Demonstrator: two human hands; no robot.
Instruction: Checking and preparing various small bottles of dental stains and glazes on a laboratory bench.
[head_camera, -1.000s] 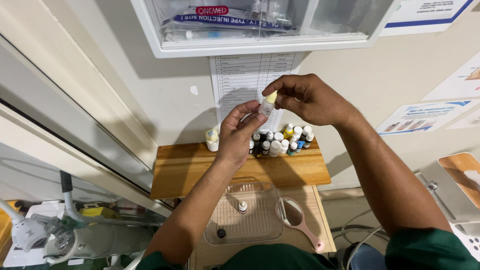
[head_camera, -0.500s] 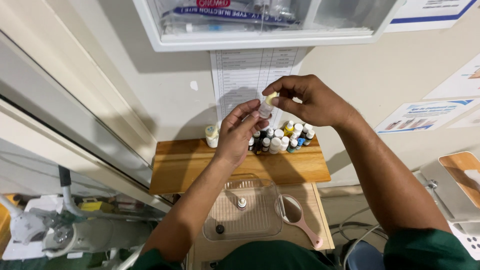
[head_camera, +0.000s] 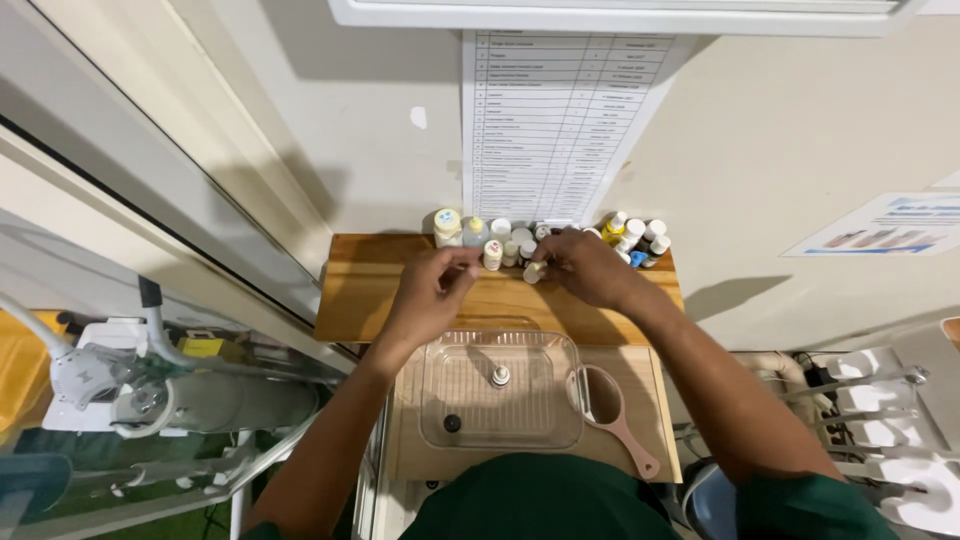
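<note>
small vial (head_camera: 533, 271) has been lowered from chest height to the wooden shelf (head_camera: 365, 300), pinched by right hand (head_camera: 585, 268); left hand (head_camera: 430, 290) at 9 o'clock, apparently empty, fingers curled.

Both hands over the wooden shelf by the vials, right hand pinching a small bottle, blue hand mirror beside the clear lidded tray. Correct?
Not quite: the hand mirror is pink, not blue, as the head view shows. The rest holds: left hand and right hand over the wooden shelf, small bottle pinched, clear lidded tray beside it.
</note>
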